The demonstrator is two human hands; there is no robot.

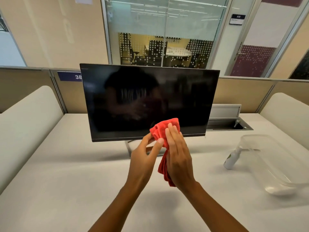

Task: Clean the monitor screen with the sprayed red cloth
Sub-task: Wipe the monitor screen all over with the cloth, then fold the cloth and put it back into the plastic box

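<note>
From what I see, wiping has barely begun: the red cloth (164, 129) is bunched in front of the monitor screen (147, 97)'s lower edge, and streaks and smudges show mid-panel. The right hand (178, 158) lays its fingers flat and together on the cloth; the left hand (143, 156) pinches its side. I can't tell whether cloth touches glass.

Head view, single: worn high above the near edge of the desk (66, 164), facing forward and down, close over the hands; monitor (148, 99) centred, glass partition (165, 30) beyond.
</note>
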